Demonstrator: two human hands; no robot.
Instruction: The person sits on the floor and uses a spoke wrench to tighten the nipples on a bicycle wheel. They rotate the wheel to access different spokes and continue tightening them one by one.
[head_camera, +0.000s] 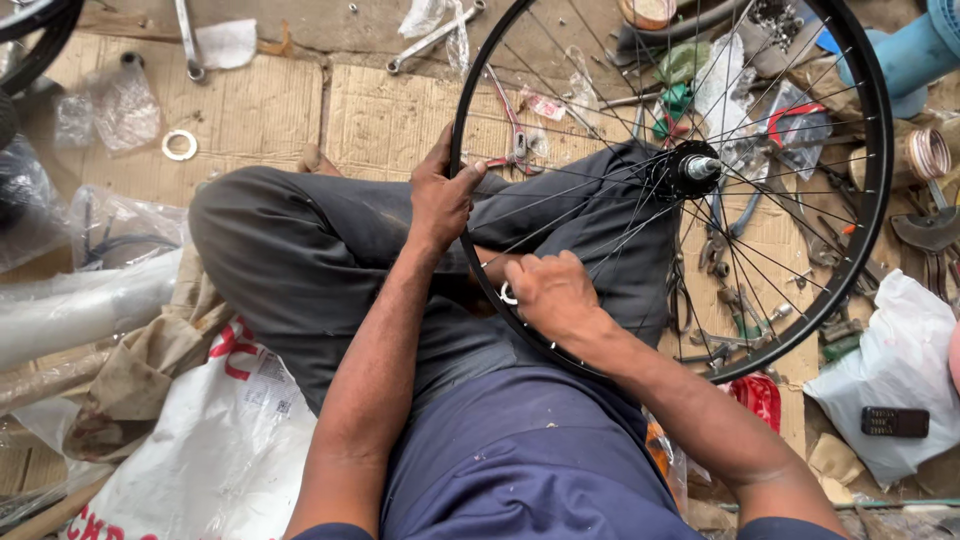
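You sit cross-legged on cardboard (270, 110) with the wheel (870, 190) standing tilted over your lap, its hub (688, 168) above your right knee.

Your left hand (440, 195) is closed around the black rim (458, 150) on its left side, thumb across the front, fingers wrapped behind. Your right hand (550, 290) sits lower at the rim's inner edge, fingers curled shut around a small silvery tool (507, 293) at the base of a spoke; what kind of tool it is you cannot tell.

Packages about you: a white sack (220, 440) with red lettering lies by your left thigh, a tan cloth (140, 380) crumpled on it. Clear plastic bags (110, 100) lie at far left. At right, a white plastic bag (890, 370) carries 1 dark rectangular phone (895, 421), and a red packet (757, 398) shows just under the rim. Pliers and small parts are scattered behind the spokes. A flat metal ring (180, 145) lies on the cardboard, well apart from the wheel.
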